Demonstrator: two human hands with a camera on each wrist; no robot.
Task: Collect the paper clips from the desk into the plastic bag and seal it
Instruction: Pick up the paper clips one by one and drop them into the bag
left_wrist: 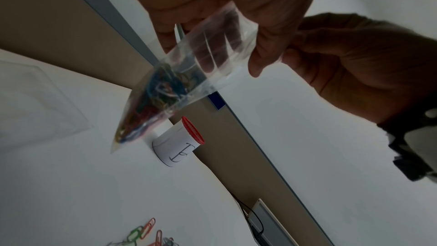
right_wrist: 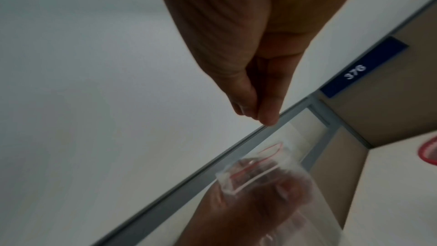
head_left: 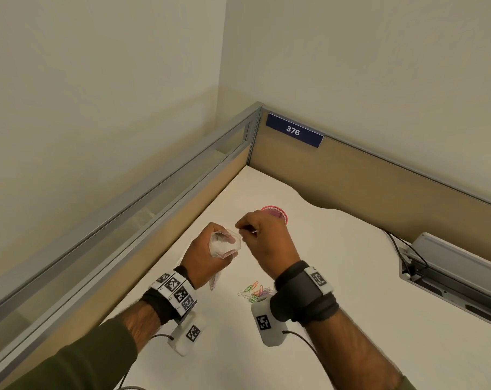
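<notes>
My left hand (head_left: 224, 243) grips a small clear plastic bag (head_left: 226, 246) upright above the desk, its mouth held open. Several coloured paper clips (left_wrist: 160, 93) lie in the bag's (left_wrist: 212, 59) lower half. My right hand (head_left: 241, 225) hovers just over the mouth with its fingertips (right_wrist: 264, 117) pinched together and nothing showing between them. A red clip (right_wrist: 269, 151) sits in the mouth of the bag (right_wrist: 272, 177), apart from those fingertips. A loose pile of clips (head_left: 255, 292) lies on the white desk near my right wrist.
A white cup with a red mesh rim (head_left: 278, 211) stands just behind my right hand. Tan partition walls (head_left: 351, 175) close the desk at the left and back. A grey cable box with black leads (head_left: 449, 266) is set into the desk at the right.
</notes>
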